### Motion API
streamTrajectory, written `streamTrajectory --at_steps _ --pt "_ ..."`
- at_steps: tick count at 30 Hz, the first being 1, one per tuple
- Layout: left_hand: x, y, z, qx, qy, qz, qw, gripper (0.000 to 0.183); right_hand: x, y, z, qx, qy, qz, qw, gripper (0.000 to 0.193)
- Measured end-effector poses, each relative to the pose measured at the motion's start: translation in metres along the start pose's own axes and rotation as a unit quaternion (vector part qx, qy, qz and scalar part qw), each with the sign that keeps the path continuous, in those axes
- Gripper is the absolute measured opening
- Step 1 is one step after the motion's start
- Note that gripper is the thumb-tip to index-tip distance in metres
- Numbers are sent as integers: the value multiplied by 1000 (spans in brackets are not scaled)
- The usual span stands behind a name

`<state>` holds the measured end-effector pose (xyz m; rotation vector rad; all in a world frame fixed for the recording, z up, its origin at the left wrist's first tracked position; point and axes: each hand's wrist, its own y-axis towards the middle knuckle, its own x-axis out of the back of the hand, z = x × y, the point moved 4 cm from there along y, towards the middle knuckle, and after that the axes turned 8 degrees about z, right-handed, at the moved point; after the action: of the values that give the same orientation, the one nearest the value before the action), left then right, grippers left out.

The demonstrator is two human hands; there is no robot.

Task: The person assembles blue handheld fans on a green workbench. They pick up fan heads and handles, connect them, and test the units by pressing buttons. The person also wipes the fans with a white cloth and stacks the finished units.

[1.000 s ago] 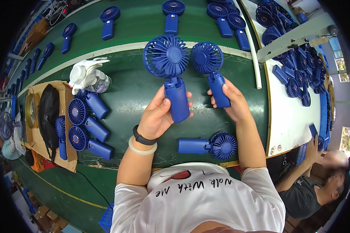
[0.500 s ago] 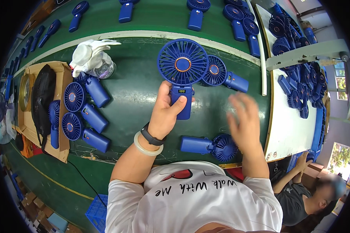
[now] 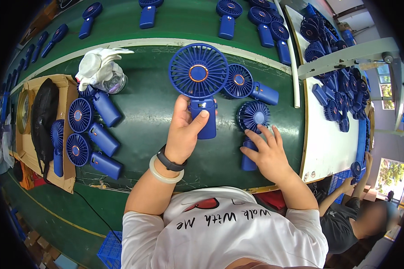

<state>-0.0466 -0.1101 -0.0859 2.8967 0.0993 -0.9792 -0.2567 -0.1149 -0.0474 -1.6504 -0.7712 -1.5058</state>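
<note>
The left hand [image 3: 184, 132] is grasping a fan [image 3: 199, 80] pointing toward twelve o'clock. At that fan's four o'clock, the right hand [image 3: 269, 154] is touching a second fan [image 3: 253, 117]; whether it is gripping, I cannot tell.

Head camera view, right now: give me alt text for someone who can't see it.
A person's left hand holds up a blue fan over a green table, while the right hand touches a second fan lying there. More fans lie at left beside a carton; a co-worker is at right.
</note>
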Motion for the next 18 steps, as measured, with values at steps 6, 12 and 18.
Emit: streamTrajectory --at_steps 6,12,18 --pt "-3 -3 -1 21 -19 4 1000 41 -25 -12 -22 -27 126 -87 988 14" --pt "-1 -3 3 25 3 9 1000 46 -21 -14 -26 -41 213 -151 965 29" --pt "0 -2 4 28 -5 -4 1000 47 -30 -26 -23 -230 190 -147 943 68"
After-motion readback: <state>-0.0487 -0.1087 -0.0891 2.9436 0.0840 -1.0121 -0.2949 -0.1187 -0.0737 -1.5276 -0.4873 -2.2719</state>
